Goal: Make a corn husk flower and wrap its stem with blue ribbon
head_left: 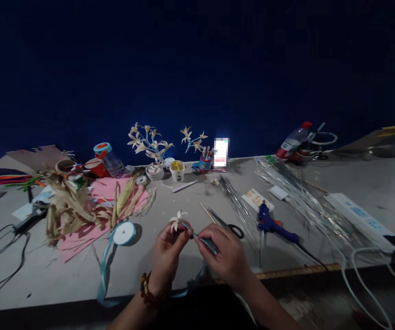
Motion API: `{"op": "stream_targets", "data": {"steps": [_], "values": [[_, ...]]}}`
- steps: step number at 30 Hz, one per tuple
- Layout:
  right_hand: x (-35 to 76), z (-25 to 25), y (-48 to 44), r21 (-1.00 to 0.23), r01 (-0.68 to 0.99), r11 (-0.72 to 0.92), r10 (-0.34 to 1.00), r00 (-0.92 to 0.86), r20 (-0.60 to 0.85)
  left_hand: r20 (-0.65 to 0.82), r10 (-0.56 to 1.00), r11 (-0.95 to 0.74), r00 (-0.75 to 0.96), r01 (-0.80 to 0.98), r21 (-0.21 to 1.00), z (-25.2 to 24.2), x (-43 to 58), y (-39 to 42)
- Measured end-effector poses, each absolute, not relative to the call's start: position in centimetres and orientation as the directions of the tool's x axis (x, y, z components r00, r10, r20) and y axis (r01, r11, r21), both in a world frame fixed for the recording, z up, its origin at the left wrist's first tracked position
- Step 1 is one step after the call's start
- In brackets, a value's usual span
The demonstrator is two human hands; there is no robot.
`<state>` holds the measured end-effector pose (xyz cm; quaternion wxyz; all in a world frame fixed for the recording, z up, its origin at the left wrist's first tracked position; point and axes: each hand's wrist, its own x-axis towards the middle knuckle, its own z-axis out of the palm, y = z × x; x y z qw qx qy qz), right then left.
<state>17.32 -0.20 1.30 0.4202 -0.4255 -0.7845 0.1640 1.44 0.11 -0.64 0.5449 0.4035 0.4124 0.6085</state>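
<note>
My left hand (169, 250) is closed, its thumb and fingers pinching the blue-wrapped stem of a pale handmade flower (177, 221). The petals stick out above the fingertips. My right hand (223, 252) is closed too, right beside the left, around a light blue ribbon (209, 244) at the stem's lower end. How the ribbon lies inside the fingers is hidden. On the table to the left sits a blue ribbon roll (125, 233), its loose tail hanging over the front edge. Scissors (233, 228) lie just beyond my right hand.
Dried husks (69, 206) cover pink paper (80, 240) at the left. Finished flower sprays (147, 142) stand at the back near a lit phone (221, 153). To the right are a blue glue gun (276, 224), wire bundles (300, 208) and a power strip (358, 217) with cables.
</note>
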Motion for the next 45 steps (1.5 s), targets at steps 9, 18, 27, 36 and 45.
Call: {"op": "stream_targets", "data": {"steps": [9, 18, 27, 36, 45], "values": [[16.9, 0.5, -0.9, -0.522, 0.527, 0.67, 0.719, -0.285, 0.634, 0.091, 0.987, -0.126, -0.136, -0.278, 0.952, -0.7, 1.5, -0.2], [16.0, 0.0, -1.7, -0.544, 0.5, 0.674, 0.728, -0.326, 0.603, 0.066, 0.982, -0.122, -0.179, -0.324, 0.938, -1.0, 1.8, -0.2], [18.0, 0.7, -1.7, -0.552, 0.413, 0.724, 0.686, -0.353, 0.636, -0.004, 0.988, -0.075, -0.156, -0.498, 0.864, -1.5, 1.6, -0.1], [15.9, -0.2, -0.3, -0.949, 0.147, 0.278, 0.955, -0.146, 0.258, -0.037, 0.99, -0.043, -0.134, -0.547, 0.836, -1.6, 2.3, 0.0], [14.5, -1.1, -0.4, -0.92, -0.32, -0.224, 0.963, -0.219, -0.158, -0.044, 0.982, -0.055, -0.181, -0.505, 0.861, -1.8, 2.8, -0.1]]}}
